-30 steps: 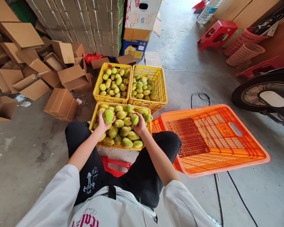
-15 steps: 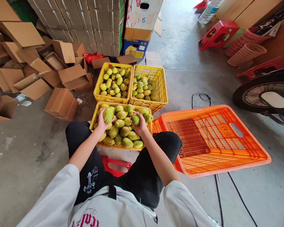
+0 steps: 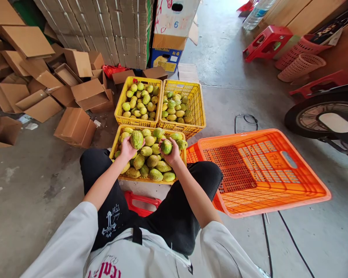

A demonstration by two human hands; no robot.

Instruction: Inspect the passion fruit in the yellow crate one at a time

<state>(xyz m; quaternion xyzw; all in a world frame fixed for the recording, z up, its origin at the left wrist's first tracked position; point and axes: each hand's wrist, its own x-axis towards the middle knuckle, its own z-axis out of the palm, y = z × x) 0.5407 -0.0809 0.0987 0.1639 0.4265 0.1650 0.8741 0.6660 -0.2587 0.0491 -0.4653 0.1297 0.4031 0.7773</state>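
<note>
My left hand [image 3: 127, 149] cups a bumpy green-yellow fruit [image 3: 137, 139], palm upward. In my right hand [image 3: 173, 153] lies a darker green, rounder fruit [image 3: 166, 146], with the fingers curled around it. Both hands are above the near yellow crate [image 3: 150, 180], between my knees. That crate is full of similar oval green and yellow fruits [image 3: 146, 151], some with brownish skin.
Two more yellow crates, a left one [image 3: 135, 121] and a right one [image 3: 199, 101], hold fruit behind the near crate. An orange crate [image 3: 278, 208] lies tilted by my right knee. Cardboard boxes [image 3: 74, 125] are heaped at left; a wheel [image 3: 321, 116] stands at right.
The fruit in my left hand has been turned and has shifted slightly right, resting more openly on the fingers. The right hand's fruit has been rotated a little.
</note>
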